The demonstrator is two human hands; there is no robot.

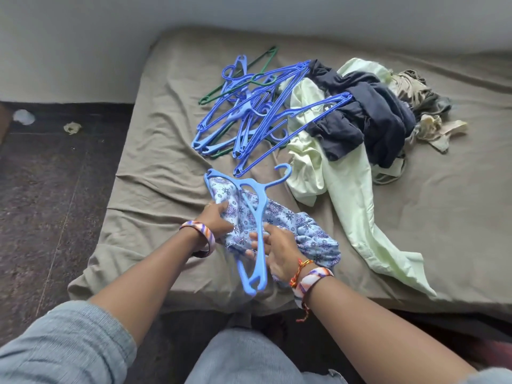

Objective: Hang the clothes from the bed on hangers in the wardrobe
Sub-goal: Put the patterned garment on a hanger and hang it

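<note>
Two hands are seen working at the near edge of the bed (155, 162), which is covered by a rumpled grey-brown sheet. A floral blue garment (299, 228) is gripped by the left hand (216, 220), whose fingers are curled into the cloth near its upper left part. A blue hanger (253, 214) is held by the right hand (277, 250), the fingers wrapped loosely around one of its arms, with fingertips showing on the far side of the plastic. This hanger lies partly over and partly inside the floral garment, its hook pointing toward the middle of the bed and one shoulder end reaching toward the near edge. A striped bangle (202, 235) is worn on the left wrist, and a similar bangle with a red and orange thread (300, 270) is worn on the right wrist. A tangled heap of blue hangers (257, 117) is spread farther back toward the far left part of the bed, with a few green hangers (243, 70) mixed among them. A pile of clothes is heaped just beside them to the right: a pale green garment (352, 189) trailing toward the near right edge, a dark navy garment (368, 112) on top, and a grey-beige garment (421, 92) behind. Dark speckled floor (55, 189) is seen left of the bed.
</note>
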